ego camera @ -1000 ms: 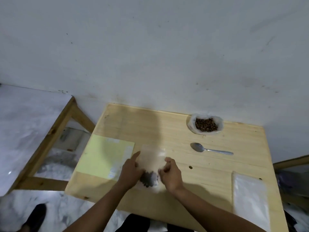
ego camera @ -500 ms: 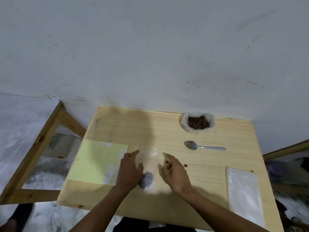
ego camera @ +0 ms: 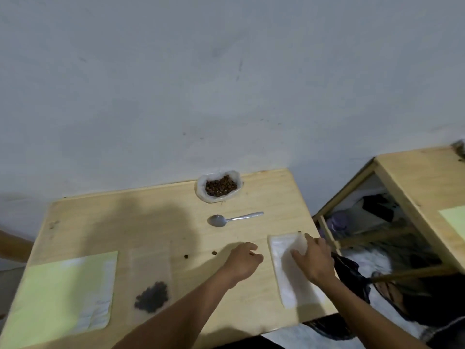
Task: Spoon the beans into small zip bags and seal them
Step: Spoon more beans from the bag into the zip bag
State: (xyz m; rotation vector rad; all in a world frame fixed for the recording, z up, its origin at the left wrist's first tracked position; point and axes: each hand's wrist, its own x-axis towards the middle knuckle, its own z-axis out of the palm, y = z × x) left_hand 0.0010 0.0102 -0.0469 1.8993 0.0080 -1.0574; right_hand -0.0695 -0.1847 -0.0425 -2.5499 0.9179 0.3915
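A filled clear zip bag (ego camera: pixel 151 285) with dark beans at its bottom lies flat on the wooden table (ego camera: pixel 141 222), left of my arms. My right hand (ego camera: pixel 313 259) rests on a stack of empty zip bags (ego camera: pixel 289 280) near the table's right edge, fingers spread over the top bag. Just left of the stack, my left hand (ego camera: pixel 242 260) hovers with loosely curled fingers and holds nothing. A white bag of brown beans (ego camera: pixel 220 186) stands open at the back. A metal spoon (ego camera: pixel 234 219) lies in front of it.
A pale green sheet (ego camera: pixel 57 290) with a white slip on it covers the table's front left corner. Loose beans (ego camera: pixel 214 253) lie on the wood. A second wooden table (ego camera: pixel 417 177) stands to the right, with dark items in the gap below.
Both hands have let go of the filled bag and moved right. The right hand now lies on the stack of empty bags. The camera has swung right.
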